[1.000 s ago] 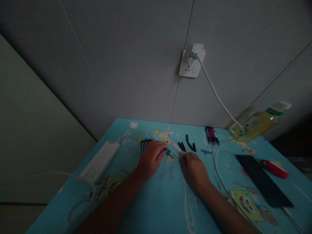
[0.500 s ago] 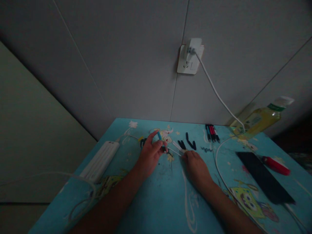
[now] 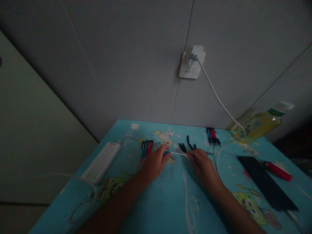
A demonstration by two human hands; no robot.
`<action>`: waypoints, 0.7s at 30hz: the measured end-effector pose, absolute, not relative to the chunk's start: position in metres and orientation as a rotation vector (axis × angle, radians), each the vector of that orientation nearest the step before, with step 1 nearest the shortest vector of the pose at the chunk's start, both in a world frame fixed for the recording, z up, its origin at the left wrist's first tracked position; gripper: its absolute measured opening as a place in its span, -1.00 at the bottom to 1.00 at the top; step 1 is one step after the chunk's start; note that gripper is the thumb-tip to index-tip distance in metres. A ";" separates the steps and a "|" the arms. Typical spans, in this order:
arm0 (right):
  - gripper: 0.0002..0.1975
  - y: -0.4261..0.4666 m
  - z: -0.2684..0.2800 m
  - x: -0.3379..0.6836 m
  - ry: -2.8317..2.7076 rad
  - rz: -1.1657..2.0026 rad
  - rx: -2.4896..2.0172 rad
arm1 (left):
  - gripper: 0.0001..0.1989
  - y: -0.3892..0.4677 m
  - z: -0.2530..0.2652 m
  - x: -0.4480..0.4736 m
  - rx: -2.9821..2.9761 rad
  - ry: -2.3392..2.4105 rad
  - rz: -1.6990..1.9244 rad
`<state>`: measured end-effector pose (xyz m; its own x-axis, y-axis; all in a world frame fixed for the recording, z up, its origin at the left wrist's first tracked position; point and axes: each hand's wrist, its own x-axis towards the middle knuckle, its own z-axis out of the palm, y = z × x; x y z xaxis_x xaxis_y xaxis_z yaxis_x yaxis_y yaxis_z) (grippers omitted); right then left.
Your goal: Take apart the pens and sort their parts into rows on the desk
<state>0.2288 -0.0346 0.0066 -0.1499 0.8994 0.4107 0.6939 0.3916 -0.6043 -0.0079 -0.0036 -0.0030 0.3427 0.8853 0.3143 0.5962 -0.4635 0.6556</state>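
Note:
My left hand [image 3: 154, 162] is closed around a short blue pen barrel [image 3: 166, 151], most of it hidden by the fingers. A thin white pen refill [image 3: 178, 153] runs from the barrel's end to my right hand [image 3: 202, 165], whose fingertips pinch its other end. Just beyond the hands lie more thin white refills [image 3: 177, 148], short black pen pieces [image 3: 182, 147] and a longer black piece [image 3: 189, 142]. Small grey coils, apparently springs, are partly covered by my right hand. Left of them, assembled-looking blue and red pens [image 3: 147, 148] lie in a row beside my left hand.
A white power strip [image 3: 102, 162] lies at left. Several pens [image 3: 213, 136] lie at the back right, near a tilted yellow bottle [image 3: 262, 125]. A black flat slab [image 3: 266, 182] and red-handled object [image 3: 278, 171] lie right. A white cable [image 3: 214, 91] hangs from the wall socket [image 3: 192, 65].
My left hand has lowered and turned, bringing the blue barrel from upright to roughly level, in line with the refill. My right hand has shifted slightly right. The row of pens at left is now uncovered.

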 end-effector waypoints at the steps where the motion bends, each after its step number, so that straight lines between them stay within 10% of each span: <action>1: -0.78 -0.035 0.006 0.228 -1.917 0.334 -1.360 | -0.77 -0.004 -0.003 -0.008 2.221 1.303 0.876; 21: -0.77 -0.034 -0.002 0.225 -1.939 0.264 -1.348 | -0.71 -0.007 0.004 -0.010 2.595 1.422 0.566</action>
<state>0.2254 -0.0343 -0.0019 -0.1672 0.8739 0.4563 0.7198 0.4245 -0.5492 -0.0099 -0.0074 0.0035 0.4859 0.8340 0.2615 0.7857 -0.5478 0.2875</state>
